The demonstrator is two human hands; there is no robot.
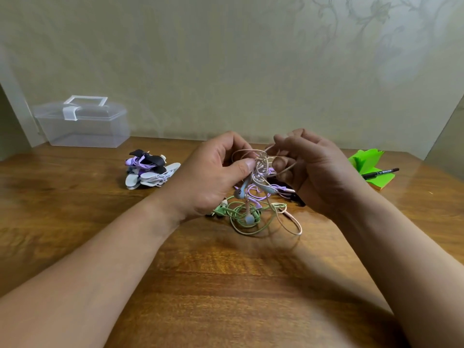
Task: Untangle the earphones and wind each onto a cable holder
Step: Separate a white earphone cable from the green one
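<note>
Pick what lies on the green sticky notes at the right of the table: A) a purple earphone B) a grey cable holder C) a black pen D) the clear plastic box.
C: the black pen rests with one end on the green sticky notes.

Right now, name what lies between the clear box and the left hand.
Head view: a pile of cable holders, some wound with earphones, lies between the clear box and left hand.
</note>
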